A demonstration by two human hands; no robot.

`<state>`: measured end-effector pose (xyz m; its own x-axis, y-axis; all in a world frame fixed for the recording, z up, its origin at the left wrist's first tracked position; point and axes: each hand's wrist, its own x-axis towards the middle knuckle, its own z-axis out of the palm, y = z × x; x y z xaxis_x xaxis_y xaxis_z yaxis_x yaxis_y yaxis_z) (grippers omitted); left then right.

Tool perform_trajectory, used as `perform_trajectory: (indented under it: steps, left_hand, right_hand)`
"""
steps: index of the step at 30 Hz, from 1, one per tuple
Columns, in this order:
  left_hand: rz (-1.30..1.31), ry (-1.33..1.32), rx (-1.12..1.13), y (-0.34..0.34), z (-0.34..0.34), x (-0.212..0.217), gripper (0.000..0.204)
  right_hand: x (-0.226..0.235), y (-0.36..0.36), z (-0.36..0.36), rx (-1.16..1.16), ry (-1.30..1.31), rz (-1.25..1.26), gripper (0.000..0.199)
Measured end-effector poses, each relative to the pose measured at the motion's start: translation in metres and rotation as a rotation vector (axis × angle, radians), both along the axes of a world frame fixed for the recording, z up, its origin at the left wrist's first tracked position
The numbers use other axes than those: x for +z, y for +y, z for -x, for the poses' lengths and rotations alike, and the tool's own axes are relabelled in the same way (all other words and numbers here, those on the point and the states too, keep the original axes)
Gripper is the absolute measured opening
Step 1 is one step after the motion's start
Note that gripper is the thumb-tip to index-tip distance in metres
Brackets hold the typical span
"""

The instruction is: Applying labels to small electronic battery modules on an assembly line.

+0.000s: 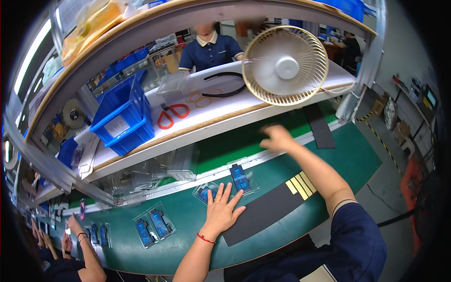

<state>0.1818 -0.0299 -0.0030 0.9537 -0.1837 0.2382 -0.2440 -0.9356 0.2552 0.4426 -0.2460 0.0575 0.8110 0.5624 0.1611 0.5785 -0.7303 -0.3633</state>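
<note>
My left hand (221, 210) lies flat with its fingers spread, a red string bracelet at the wrist. Its palm is at the left end of a long black strip (268, 214). The fingertips reach a clear plastic tray holding blue-and-black flat parts that look like phone batteries; one part (239, 178) stands out beyond the fingers, another (206, 193) is partly covered. Pale yellow strips (302, 185) lie on the black strip's right end, under my right forearm. My right hand (278, 140) is raised near the green belt; its fingertips are smeared, and whatever they hold cannot be made out.
Left of my hand sits another clear tray (170, 217) with two such parts. Empty clear trays (181, 164) pile up under the shelf. Above are a blue bin (123, 117), red scissors (173, 115) and a fan (285, 66). Co-workers sit opposite and at left; a dark strip (322, 129) lies right.
</note>
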Motion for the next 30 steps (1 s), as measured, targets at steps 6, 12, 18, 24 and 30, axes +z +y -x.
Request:
perform_trajectory:
  steps: [6,12,18,24,30]
  left_hand:
    - [0.023,-0.023,-0.039,0.003,0.006,0.005,0.047]
    - [0.145,-0.052,-0.115,0.003,-0.007,0.006,0.034]
    - [0.192,-0.084,-0.077,0.004,0.002,0.002,0.021]
    - [0.181,-0.171,-0.044,-0.007,-0.001,-0.01,0.031]
    - [0.178,-0.254,0.126,0.01,0.01,0.007,0.053]
  right_hand:
    - [-0.087,-0.052,-0.166,-0.421,-0.349,0.131,0.089]
    - [-0.128,-0.097,-0.235,-0.347,-0.79,0.107,0.081]
    - [-0.02,-0.047,-0.049,-0.477,-0.142,0.113,0.069]
    - [-0.049,-0.06,0.07,-0.37,-0.297,-0.003,0.06]
    - [-0.036,-0.104,0.148,-0.217,-0.215,-0.3,0.018]
